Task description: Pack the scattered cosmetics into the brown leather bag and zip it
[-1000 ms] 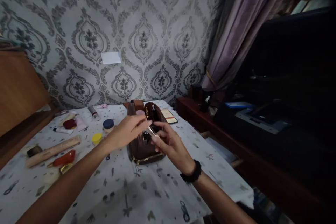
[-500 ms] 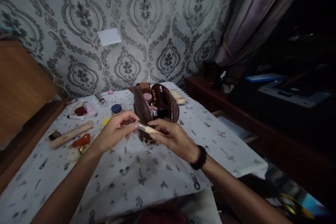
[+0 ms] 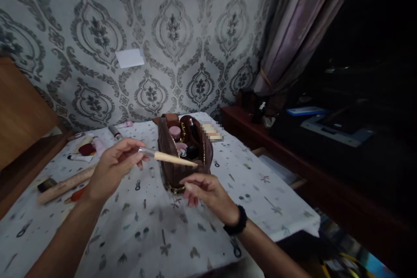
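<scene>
While your left hand (image 3: pixel 112 167) pinches the clear, silvery end of the slim tapered tool (image 3: pixel 171 159) between thumb and fingers, your right hand (image 3: pixel 208 193) holds nothing, its fingers loosely bent and partly spread, just in front of the bag.

Containers, itemised for you:
- One brown bag (image 3: pixel 167 167), unzipped, open at the top, standing on the patterned cloth (image 3: pixel 163 226). Contents: a pink round container (image 3: pixel 175 130); a second pink piece (image 3: pixel 181 145), partly covered; a black item (image 3: pixel 192 152); a gold-coloured item (image 3: pixel 183 132); a dark tube with a silvery part (image 3: pixel 192 126). Further contents too dark to tell.
- One drawer (image 3: pixel 299 183), partly open, to the right of the cloth, with a pale flat item (image 3: pixel 276 170) in it.

Tool, one: beige handle, seen across the near part of the bag's opening; whether it touches the bag, you cannot tell from this view. Long axis runs left to right, sloping slightly down; the narrow beige tip points right, away from your left hand and above your right.

Loose, to the left of the bag: a long beige tube (image 3: pixel 67 184), a pink tube (image 3: pixel 99 145), a dark red item (image 3: pixel 87 150), a grey tube (image 3: pixel 114 132).
</scene>
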The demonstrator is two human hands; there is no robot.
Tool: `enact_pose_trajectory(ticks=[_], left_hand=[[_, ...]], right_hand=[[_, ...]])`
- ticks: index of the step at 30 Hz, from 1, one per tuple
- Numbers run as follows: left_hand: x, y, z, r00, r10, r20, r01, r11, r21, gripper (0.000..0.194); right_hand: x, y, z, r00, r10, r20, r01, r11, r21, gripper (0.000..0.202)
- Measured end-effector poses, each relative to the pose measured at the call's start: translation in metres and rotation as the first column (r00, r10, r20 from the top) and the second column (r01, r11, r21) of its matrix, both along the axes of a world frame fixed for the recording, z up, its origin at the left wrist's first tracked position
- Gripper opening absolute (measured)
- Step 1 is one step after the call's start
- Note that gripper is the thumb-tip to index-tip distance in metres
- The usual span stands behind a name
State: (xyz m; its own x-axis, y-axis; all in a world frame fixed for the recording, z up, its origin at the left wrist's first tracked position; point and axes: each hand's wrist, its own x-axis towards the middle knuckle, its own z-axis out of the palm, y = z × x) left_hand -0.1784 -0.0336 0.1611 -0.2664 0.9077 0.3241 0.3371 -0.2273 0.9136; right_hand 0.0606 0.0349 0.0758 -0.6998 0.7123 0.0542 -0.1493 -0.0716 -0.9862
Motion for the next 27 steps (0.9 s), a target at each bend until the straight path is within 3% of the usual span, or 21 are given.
enact_pose_trajectory(ticks=[4, 7, 11, 14, 27], left_hand=[[0.007, 0.015, 0.018, 0.996, 0.082, -0.021, -0.079, 0.988, 0.134, 0.02], [0.014, 0.034, 0.028, 0.987, 0.089, -0.136, -0.063, 0.981, 0.185, 0.022], [0.023, 0.062, 0.029, 0.964, 0.018, -0.266, 0.037, 0.979, 0.201, 0.021], [0.031, 0.081, 0.026, 0.949, -0.05, -0.312, 0.112, 0.977, 0.184, 0.019], [0.053, 0.122, 0.027, 0.834, -0.108, -0.542, 0.182, 0.98, 0.084, 0.019]], right_hand=[[-0.015, 0.0, -0.019, 0.991, 0.11, 0.073, -0.112, 0.994, 0.017, 0.043], [-0.028, -0.002, -0.034, 0.969, 0.15, 0.195, -0.181, 0.972, 0.152, 0.032], [-0.036, -0.006, -0.055, 0.94, 0.035, 0.339, -0.205, 0.853, 0.48, 0.017], [-0.035, -0.008, -0.061, 0.931, 0.03, 0.363, -0.257, 0.76, 0.597, 0.018], [-0.032, -0.01, -0.058, 0.93, 0.037, 0.365, -0.285, 0.699, 0.655, 0.019]])
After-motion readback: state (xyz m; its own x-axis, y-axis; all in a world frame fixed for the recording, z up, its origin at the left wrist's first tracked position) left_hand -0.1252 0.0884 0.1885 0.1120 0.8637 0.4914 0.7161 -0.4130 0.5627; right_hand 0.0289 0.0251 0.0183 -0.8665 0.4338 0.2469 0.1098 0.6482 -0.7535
